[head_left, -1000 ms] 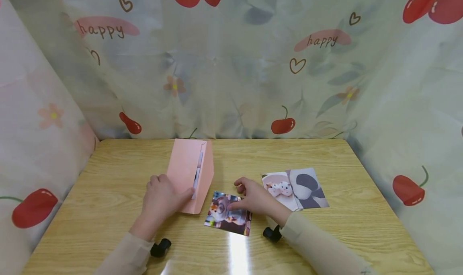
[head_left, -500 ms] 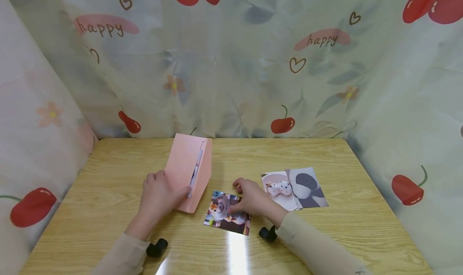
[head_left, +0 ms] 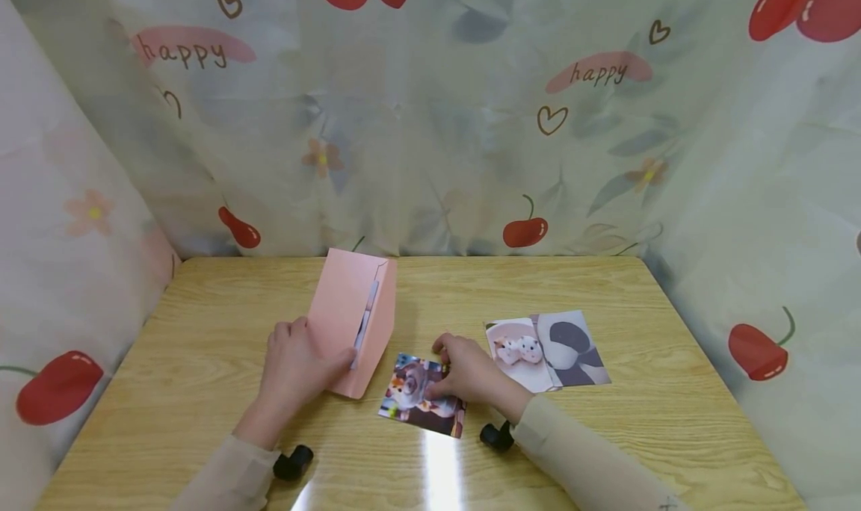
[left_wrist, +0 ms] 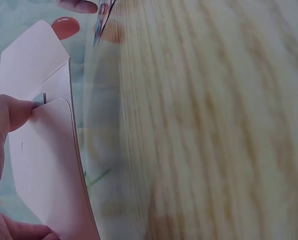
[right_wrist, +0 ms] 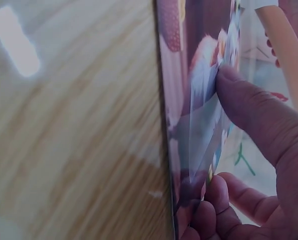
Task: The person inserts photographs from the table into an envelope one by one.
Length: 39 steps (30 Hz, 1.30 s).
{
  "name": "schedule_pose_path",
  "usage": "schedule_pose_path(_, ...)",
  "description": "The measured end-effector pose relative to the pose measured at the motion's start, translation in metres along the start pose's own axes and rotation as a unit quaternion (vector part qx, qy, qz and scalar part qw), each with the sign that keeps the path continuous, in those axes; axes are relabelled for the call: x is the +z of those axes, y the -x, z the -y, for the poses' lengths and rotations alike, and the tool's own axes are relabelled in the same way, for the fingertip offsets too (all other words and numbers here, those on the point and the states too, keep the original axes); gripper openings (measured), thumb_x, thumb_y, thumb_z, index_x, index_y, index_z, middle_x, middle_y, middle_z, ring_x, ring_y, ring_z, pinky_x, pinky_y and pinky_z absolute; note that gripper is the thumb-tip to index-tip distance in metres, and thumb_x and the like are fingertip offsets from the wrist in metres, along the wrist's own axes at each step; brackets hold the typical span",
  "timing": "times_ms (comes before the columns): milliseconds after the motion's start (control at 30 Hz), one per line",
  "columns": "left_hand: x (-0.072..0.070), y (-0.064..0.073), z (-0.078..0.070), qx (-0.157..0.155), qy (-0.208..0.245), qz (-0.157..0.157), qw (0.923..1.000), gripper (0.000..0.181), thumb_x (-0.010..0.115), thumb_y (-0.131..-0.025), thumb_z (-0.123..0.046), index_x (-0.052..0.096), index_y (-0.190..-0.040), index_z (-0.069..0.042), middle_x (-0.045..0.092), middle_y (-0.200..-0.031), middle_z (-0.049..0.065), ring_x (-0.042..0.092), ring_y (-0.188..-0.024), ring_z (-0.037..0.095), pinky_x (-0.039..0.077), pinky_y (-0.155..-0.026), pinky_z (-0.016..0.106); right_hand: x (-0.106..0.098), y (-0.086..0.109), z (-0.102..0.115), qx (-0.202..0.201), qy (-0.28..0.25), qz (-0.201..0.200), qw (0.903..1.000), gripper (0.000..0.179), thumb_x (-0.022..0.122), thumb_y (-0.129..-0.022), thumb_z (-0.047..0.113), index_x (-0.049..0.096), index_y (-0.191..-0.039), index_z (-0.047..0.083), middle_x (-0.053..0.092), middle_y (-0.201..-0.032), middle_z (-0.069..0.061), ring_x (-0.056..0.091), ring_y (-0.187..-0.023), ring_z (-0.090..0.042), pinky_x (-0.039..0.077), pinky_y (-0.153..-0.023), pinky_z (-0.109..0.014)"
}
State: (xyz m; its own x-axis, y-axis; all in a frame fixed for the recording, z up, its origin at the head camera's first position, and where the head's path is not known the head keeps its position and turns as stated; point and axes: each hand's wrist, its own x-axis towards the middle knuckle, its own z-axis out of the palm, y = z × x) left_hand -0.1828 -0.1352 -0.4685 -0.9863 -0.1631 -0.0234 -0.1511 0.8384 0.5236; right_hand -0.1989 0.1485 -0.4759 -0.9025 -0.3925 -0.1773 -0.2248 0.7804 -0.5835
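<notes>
In the head view my left hand [head_left: 296, 365] grips a pink envelope [head_left: 339, 294] left of the table's middle, thumb over its opening. Pale edges of something inside show along that slit. The left wrist view has the envelope's raised flap [left_wrist: 34, 55] and my thumb [left_wrist: 11, 114] at the pocket's lip, other fingers behind. To the right, my right hand [head_left: 471, 373] pinches a glossy, colourful photo card [head_left: 417, 414] with small animals on it. Seen from the right wrist, the thumb [right_wrist: 248, 97] lies on the card's face and curled fingers meet its edge.
Right of my right hand lie a card with two hamster-like figures [head_left: 518, 349] and a grey-and-white card [head_left: 572, 347], edges overlapping. Black wrist devices [head_left: 294, 462] hang by both cuffs. A patterned curtain [head_left: 417, 145] encloses the wooden table [head_left: 605, 451].
My left hand has shifted slightly left over the second, and the envelope's far end sits a little higher. My right hand and the photo card have barely moved.
</notes>
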Motion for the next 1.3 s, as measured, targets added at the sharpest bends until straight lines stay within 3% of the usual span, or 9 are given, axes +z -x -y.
schedule_pose_path(367,-0.001,-0.001,0.001,0.006,-0.006,-0.002,1.0000,0.110,0.070,-0.068,-0.070,0.036,-0.135,0.011,0.037,-0.124,0.028,0.037,-0.108,0.038,0.040,-0.087,0.052,0.000,0.002,0.000,-0.008,-0.008,-0.002,0.9999,0.051,0.089,-0.066,0.033,0.059,-0.102,0.012,0.052,-0.088,-0.003,0.051,-0.076,-0.017,0.043,-0.068,-0.034)
schedule_pose_path(633,0.001,0.000,0.001,0.023,-0.004,-0.021,0.9995,0.104,0.071,-0.068,-0.066,0.040,-0.131,0.011,0.039,-0.120,0.027,0.038,-0.107,0.038,0.040,-0.087,0.051,-0.007,0.003,-0.004,-0.007,-0.008,-0.001,0.9999,0.019,0.076,-0.083,0.021,0.060,-0.087,0.012,0.055,-0.075,0.002,0.051,-0.065,-0.012,0.042,-0.058,-0.029)
schedule_pose_path(900,0.003,0.000,-0.002,0.029,-0.012,-0.028,0.9991,0.103,0.071,-0.068,-0.067,0.041,-0.129,0.011,0.040,-0.119,0.026,0.039,-0.105,0.038,0.040,-0.085,0.050,-0.030,0.008,-0.012,0.017,-0.068,0.020,0.9974,0.012,0.070,-0.088,0.016,0.061,-0.085,0.011,0.058,-0.074,0.000,0.054,-0.063,-0.014,0.044,-0.056,-0.030)
schedule_pose_path(1100,0.001,0.001,-0.002,0.039,-0.015,-0.027,0.9988,0.102,0.071,-0.069,-0.066,0.041,-0.129,0.011,0.041,-0.118,0.026,0.039,-0.105,0.038,0.039,-0.085,0.049,-0.046,0.008,-0.027,0.057,-0.127,-0.017,0.9901,0.009,0.069,-0.090,0.017,0.063,-0.090,0.010,0.060,-0.080,-0.003,0.054,-0.065,-0.016,0.045,-0.054,-0.029)
schedule_pose_path(1300,0.002,0.001,-0.004,0.038,-0.016,-0.024,0.9989,0.102,0.072,-0.068,-0.067,0.041,-0.129,0.011,0.040,-0.119,0.026,0.039,-0.106,0.038,0.040,-0.085,0.050,-0.059,0.008,-0.036,0.084,-0.164,-0.093,0.9784,0.014,0.067,-0.092,0.021,0.061,-0.096,0.009,0.059,-0.086,-0.005,0.052,-0.067,-0.018,0.043,-0.053,-0.030)
